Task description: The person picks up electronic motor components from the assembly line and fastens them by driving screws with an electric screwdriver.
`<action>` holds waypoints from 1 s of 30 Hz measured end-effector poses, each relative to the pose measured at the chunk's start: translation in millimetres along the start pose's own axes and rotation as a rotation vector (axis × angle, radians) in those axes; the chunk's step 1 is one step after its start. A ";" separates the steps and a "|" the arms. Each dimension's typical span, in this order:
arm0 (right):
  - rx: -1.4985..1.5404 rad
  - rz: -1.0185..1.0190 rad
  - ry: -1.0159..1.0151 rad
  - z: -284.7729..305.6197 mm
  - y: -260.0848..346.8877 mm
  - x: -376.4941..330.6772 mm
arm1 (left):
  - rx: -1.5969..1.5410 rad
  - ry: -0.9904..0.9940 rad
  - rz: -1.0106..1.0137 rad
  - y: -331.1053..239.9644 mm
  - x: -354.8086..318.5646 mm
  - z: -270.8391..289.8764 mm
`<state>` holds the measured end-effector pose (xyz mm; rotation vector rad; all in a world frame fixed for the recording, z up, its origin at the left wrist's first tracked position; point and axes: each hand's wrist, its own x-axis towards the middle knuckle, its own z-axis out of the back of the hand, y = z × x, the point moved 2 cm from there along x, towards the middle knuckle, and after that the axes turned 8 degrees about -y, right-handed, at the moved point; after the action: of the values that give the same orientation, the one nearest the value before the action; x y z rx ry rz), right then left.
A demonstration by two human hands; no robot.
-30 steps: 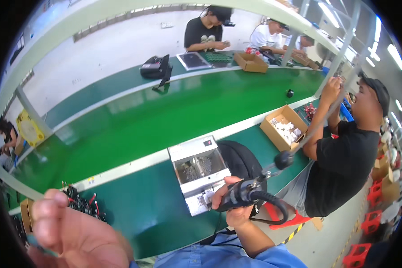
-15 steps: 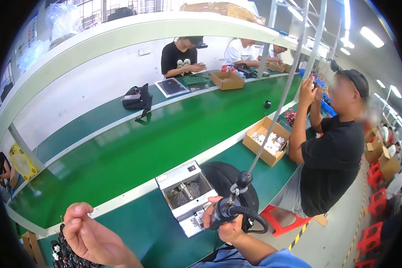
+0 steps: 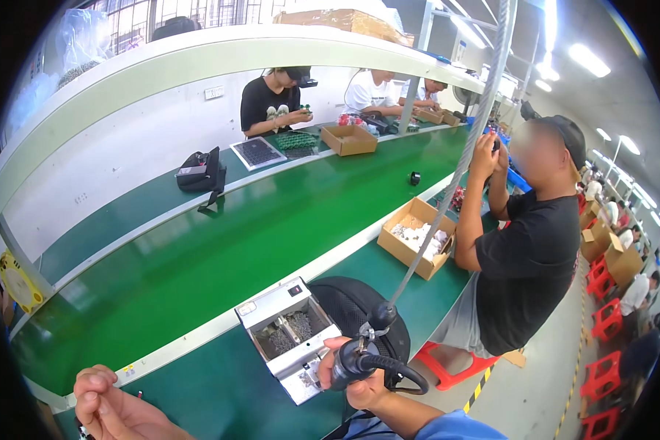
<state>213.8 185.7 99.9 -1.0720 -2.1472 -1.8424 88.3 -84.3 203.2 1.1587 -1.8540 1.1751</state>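
My right hand [image 3: 370, 392] is wrapped round a black electric screwdriver [image 3: 350, 363], which hangs from a steel cable. The screwdriver is over the front end of a silver screw feeder [image 3: 282, 367], whose open bin holds many small screws [image 3: 298, 323]. Its tip is hidden. At the lower left, my left hand [image 3: 117, 411] is raised above the bench, apart from the feeder. Its fingers are curled and pressed together; whether something small is pinched there I cannot make out.
Behind the feeder lies a black bag [image 3: 367, 308]. A cardboard box [image 3: 418, 238] of white parts stands to the right, near a person in black [image 3: 532, 235]. A green conveyor belt [image 3: 220, 264] runs beyond the bench; several people work across it.
The view has shifted, so most things sit further left. My left hand has dropped lower at the left edge, and the dark parts beside it are now mostly out of view. My right hand still grips the screwdriver.
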 end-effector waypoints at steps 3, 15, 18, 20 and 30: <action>-0.010 -0.019 -0.005 1.5 -3.2 -1.4 | 0.026 0.042 0.004 1.9 -1.8 -5.0; -0.028 0.001 -0.007 4.1 -6.7 -5.5 | 0.076 0.050 -0.075 -2.9 -10.9 -28.6; -0.035 0.004 -0.015 4.2 -5.6 -5.6 | 0.076 0.065 -0.080 -4.2 -12.6 -30.8; -0.028 -0.005 -0.013 3.9 -7.0 -5.2 | 0.085 0.074 -0.076 -3.5 -12.9 -31.1; 0.006 0.016 -0.075 1.9 -5.2 -3.1 | 0.170 0.035 -0.118 -8.9 -10.1 -42.3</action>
<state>213.8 186.0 93.5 -1.1719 -2.1762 -1.8158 103.1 -43.9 214.1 1.3131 -1.6616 1.2971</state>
